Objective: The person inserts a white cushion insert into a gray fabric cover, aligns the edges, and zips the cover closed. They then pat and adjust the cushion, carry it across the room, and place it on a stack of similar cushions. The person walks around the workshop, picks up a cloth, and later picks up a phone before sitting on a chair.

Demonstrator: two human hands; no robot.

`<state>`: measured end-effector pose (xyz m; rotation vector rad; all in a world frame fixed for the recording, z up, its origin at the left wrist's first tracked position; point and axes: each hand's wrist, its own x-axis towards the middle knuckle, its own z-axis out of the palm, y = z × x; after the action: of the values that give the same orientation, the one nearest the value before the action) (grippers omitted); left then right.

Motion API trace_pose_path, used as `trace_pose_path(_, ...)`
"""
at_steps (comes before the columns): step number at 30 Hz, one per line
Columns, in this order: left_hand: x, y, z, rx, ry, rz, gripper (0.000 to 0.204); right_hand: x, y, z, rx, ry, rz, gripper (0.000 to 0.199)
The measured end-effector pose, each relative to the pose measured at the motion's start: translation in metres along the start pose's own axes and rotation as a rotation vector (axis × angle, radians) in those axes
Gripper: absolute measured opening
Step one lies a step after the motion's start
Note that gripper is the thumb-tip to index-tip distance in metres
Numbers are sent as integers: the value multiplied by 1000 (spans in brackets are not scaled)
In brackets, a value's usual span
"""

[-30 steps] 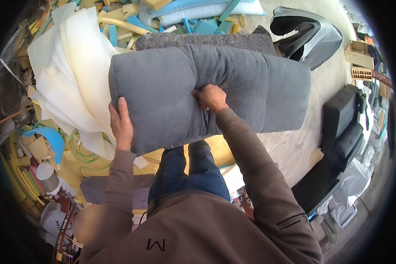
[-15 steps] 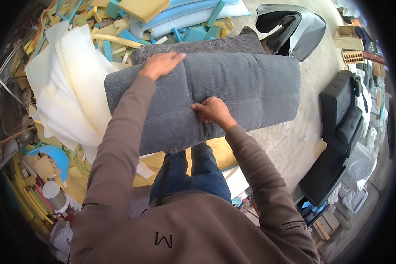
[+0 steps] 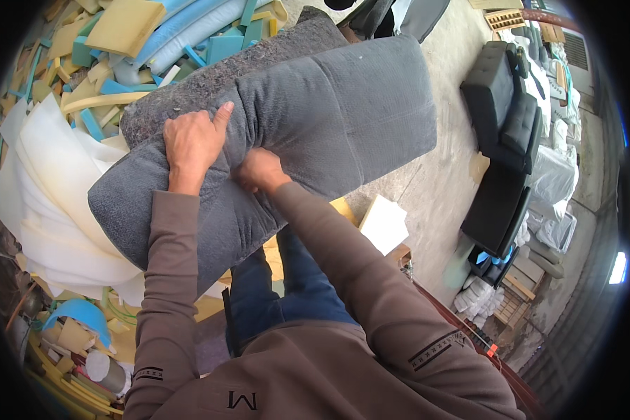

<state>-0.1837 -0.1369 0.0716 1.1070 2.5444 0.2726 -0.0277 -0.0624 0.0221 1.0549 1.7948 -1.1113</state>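
Note:
A long dark grey upholstered cushion (image 3: 371,105) with stitched seams lies slanted in front of me, its left end nearer. My left hand (image 3: 194,143) grips it close to the far edge, fingers curled down and thumb stretched along the fabric. Beside it, my right hand (image 3: 261,170) is closed on the cover and pressed into a deep crease in the middle; its fingertips are hidden. Behind the cushion a mottled grey felt-like layer (image 3: 182,91) shows, apparently its backing.
White foam sheets (image 3: 63,196) lie draped on the left. Past them is a heap of yellow and blue foam offcuts (image 3: 126,28). A black sofa section (image 3: 493,112) stands on the concrete floor at the right. A white block (image 3: 385,224) lies near my legs.
The cushion has moved left and tilted, its right end now farther away. My hands have come closer together, and the fabric between them has creased deeply.

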Motion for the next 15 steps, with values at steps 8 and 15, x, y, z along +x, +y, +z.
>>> trace_pose_path(8, -5, -8, -28, -219, 148, -13, 51, -81, 9, -30, 196, 31, -398, 44)
trace_pose_path(15, -110, 26, -75, -677, 360, -219, 21, -154, 126, -83, 866, -139, -704, 31)
